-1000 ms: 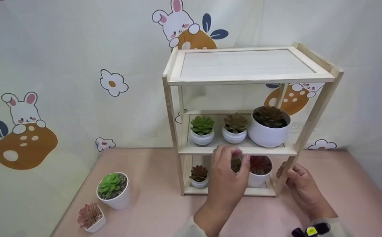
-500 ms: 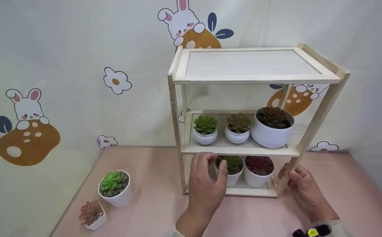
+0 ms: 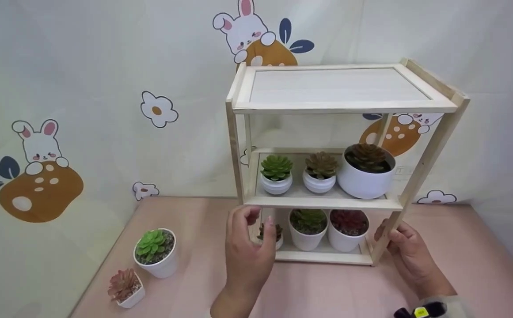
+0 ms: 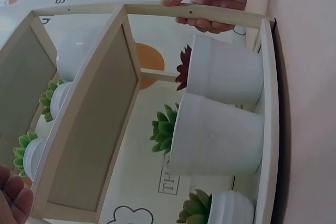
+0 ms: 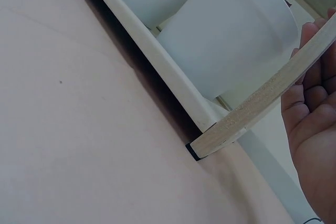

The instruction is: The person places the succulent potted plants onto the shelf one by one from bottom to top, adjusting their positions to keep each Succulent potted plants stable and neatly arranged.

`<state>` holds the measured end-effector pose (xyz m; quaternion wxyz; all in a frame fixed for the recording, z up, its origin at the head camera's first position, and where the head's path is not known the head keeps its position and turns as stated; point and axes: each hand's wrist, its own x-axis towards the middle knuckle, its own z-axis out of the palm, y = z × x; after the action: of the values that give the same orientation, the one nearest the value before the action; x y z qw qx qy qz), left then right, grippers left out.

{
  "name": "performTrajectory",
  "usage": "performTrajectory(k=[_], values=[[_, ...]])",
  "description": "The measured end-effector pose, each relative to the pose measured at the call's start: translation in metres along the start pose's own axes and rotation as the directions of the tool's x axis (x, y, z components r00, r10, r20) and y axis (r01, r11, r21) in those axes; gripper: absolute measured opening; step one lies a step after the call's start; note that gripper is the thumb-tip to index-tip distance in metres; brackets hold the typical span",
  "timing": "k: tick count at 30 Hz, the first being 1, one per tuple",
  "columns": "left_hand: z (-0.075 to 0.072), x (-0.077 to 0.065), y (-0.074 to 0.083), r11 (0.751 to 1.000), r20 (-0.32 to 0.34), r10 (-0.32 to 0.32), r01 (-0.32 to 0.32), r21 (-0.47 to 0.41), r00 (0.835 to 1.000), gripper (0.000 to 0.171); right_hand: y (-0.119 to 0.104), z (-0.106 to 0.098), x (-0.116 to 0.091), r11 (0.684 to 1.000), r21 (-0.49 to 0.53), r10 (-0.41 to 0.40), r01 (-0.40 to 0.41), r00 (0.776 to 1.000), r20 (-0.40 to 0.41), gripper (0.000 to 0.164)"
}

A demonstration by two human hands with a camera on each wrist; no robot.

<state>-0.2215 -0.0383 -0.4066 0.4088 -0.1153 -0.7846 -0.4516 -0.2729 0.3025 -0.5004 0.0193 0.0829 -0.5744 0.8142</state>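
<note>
A small wooden shelf [image 3: 344,108] with three levels stands on the pink table. My right hand [image 3: 408,254] holds its right front post low down, thumb in front and fingers behind; the right wrist view also shows this post [image 5: 262,95]. My left hand [image 3: 249,251] is at the lower left of the shelf, thumb and fingers apart with nothing held. It partly hides a small brown succulent [image 3: 278,232] on the bottom level. Beside that plant are a green succulent in a white pot [image 3: 308,236] and a dark red one [image 3: 348,236].
On the middle level sit a green succulent [image 3: 276,172], a brown succulent [image 3: 321,170] and a large white pot [image 3: 366,176]. Left of the shelf, a potted green succulent [image 3: 155,251] and a pink one [image 3: 126,287] stand on the table [image 3: 203,265]. Behind hangs a printed cloth [image 3: 106,66].
My left hand has moved left along the bottom level, from before the middle pot to the left post, uncovering the green succulent. The right hand has kept its grip on the post.
</note>
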Motion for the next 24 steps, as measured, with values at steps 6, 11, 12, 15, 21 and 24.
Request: performTrajectory(k=[6,11,12,15,21,24], values=[[-0.022,-0.003,-0.018,0.998,-0.042,0.034,-0.032,0.046,0.999,0.025,-0.001,0.000,0.000,1.000,-0.018,0.015,-0.016,1.000,-0.019,0.014],[-0.041,-0.004,-0.034,0.995,-0.055,0.033,-0.027,0.099,0.998,0.025,0.000,0.000,0.001,1.000,-0.023,0.011,-0.012,1.000,-0.018,0.014],[-0.045,-0.005,-0.036,0.993,-0.058,0.038,-0.031,0.111,0.998,0.025,0.000,0.000,0.001,1.000,-0.023,0.010,-0.011,1.000,-0.017,0.014],[-0.055,-0.006,-0.044,0.991,-0.065,0.043,-0.034,0.132,0.997,0.027,0.000,0.000,0.001,1.000,-0.019,0.015,-0.016,1.000,-0.018,0.014],[-0.080,-0.007,-0.059,0.983,-0.086,0.044,-0.028,0.181,0.995,0.030,0.000,0.000,0.001,1.000,-0.005,0.004,-0.004,1.000,0.000,0.014],[-0.097,-0.007,-0.065,0.974,-0.086,-0.038,0.056,0.220,0.996,0.029,0.000,0.000,0.001,1.000,-0.003,-0.001,0.001,1.000,0.007,0.015]])
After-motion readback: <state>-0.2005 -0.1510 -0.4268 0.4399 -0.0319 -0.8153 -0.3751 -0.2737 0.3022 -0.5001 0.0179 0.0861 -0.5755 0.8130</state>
